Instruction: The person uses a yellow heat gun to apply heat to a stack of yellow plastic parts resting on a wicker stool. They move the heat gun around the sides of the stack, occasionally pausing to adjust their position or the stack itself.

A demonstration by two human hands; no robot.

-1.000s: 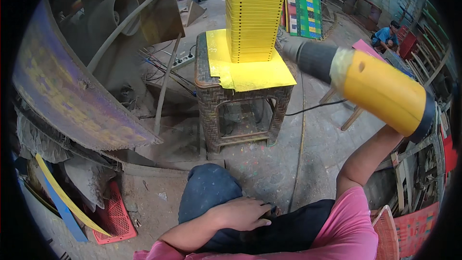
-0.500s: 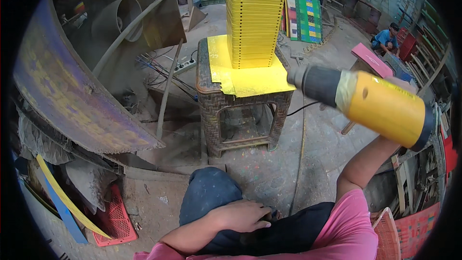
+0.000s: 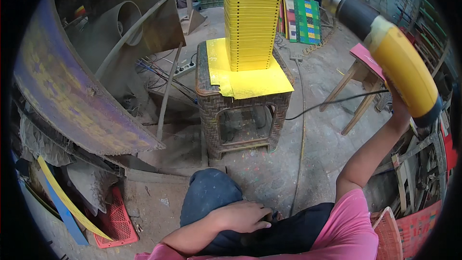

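Note:
My right hand [image 3: 398, 102] grips a yellow heat gun [image 3: 402, 60] up at the right, its black collar and metal nozzle pointing to the upper left. Most of the fingers are hidden behind the tool's body. A black cord runs from it toward the stool. Across my lap lies my left hand [image 3: 243, 215], open and holding nothing. Ahead of me a tall stack of yellow slabs [image 3: 252, 29], with small dark holes along the edges, stands on a yellow sheet [image 3: 260, 84]. Both rest on a brown woven-pattern stool [image 3: 207, 110]. The nozzle is well apart from the stack.
To the left stands a large curved, dusty panel [image 3: 82, 96] beside a round duct [image 3: 129, 21]. A power strip [image 3: 185, 69] lies behind the stool. At right is a pink-topped wooden bench [image 3: 361, 70]; a red basket [image 3: 115, 221] sits low on the left.
My right hand has raised the heat gun and tilted its nozzle upward, away from the stack. The left hand stays on my lap.

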